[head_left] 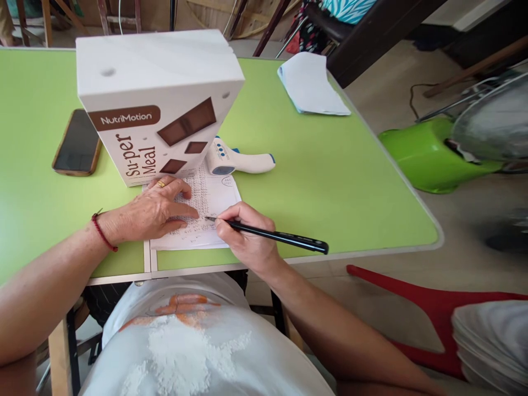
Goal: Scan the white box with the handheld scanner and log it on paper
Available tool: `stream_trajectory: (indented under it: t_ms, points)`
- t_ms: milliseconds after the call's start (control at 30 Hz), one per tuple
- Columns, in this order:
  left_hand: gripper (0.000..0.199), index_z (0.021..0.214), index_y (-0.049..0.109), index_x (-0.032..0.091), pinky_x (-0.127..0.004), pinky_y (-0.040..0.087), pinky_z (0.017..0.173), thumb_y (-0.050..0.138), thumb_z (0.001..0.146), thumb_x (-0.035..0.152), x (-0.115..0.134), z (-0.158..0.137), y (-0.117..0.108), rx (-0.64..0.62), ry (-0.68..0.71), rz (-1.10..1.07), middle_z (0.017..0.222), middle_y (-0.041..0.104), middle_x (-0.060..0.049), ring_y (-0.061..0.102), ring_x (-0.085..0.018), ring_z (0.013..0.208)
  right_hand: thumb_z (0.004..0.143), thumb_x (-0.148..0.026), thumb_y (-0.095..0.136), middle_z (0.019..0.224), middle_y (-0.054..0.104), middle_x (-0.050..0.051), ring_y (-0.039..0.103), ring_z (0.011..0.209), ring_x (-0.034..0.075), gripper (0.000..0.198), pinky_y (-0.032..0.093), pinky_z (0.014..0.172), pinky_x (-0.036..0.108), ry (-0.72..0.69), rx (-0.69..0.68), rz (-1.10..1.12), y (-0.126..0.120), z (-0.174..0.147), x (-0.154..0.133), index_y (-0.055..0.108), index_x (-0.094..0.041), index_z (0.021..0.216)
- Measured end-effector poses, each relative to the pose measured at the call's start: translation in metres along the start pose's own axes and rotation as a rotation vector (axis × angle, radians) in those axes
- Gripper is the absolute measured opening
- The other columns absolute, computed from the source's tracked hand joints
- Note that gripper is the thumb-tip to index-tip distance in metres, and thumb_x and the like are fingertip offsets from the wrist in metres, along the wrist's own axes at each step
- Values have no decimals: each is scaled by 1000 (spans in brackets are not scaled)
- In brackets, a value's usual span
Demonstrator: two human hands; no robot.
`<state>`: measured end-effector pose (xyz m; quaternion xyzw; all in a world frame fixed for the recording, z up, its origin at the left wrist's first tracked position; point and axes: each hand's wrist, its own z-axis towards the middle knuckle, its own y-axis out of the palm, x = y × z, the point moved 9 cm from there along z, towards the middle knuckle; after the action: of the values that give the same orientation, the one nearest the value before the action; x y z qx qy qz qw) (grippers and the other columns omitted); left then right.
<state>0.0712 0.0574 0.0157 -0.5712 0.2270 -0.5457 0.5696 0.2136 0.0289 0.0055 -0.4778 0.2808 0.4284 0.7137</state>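
My right hand is closed around a black pen, its tip down at a sheet of paper covered in rows of small handwriting. Flat on the left part of that sheet rests my left hand, fingers spread and holding nothing. A white NutriMotion box stands upright just beyond my left hand, over the sheet's far edge. Beside the box lies a white infrared thermometer with blue buttons, its handle pointing right.
Left of the box, a phone lies on the green table. Folded white paper is near the far right edge. On the floor to the right are a green tub and a red plastic chair with white cloth on it.
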Motion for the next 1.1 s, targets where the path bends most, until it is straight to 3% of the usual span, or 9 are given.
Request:
stream_trajectory:
  t_ms: [1100]
  points:
    - [29, 114, 74, 21, -54, 41, 102, 49, 100, 27, -3, 0, 3, -38, -22, 15, 119, 54, -16, 50, -31, 111, 74, -19, 57, 49, 52, -7, 43, 41, 8, 9, 36, 41, 20, 59, -25, 16, 1, 1, 4, 54, -23, 66]
